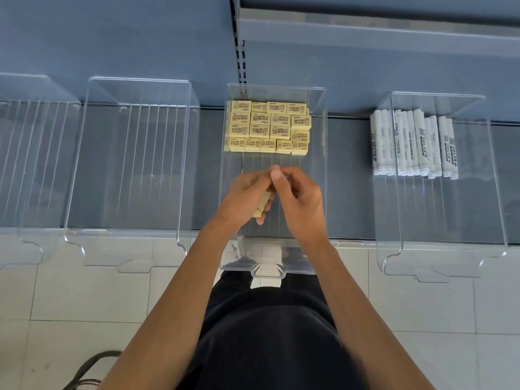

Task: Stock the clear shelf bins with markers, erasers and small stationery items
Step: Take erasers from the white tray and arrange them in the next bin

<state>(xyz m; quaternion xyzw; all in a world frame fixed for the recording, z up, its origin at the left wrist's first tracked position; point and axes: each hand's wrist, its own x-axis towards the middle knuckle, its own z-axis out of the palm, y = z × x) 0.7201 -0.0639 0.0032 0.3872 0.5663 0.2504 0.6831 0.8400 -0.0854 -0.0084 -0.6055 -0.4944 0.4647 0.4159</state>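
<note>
A grey shelf board (208, 170) is seen beneath the left hand (244, 199) and the right hand (302, 205) and to both sides of them. Beyond them a blue-grey back panel (112, 38) is split by a slotted upright (241, 52), with an upper shelf (365, 32) beyond the right hand. Nearer than the hands, pale floor tiles (84, 299) are evenly lit.

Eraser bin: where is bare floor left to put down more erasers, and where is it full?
The back of the eraser bin is crowded: erasers fill it nearly wall to wall. Bare floor runs from their front row to the bin's front lip, under the left hand and right hand.
</note>
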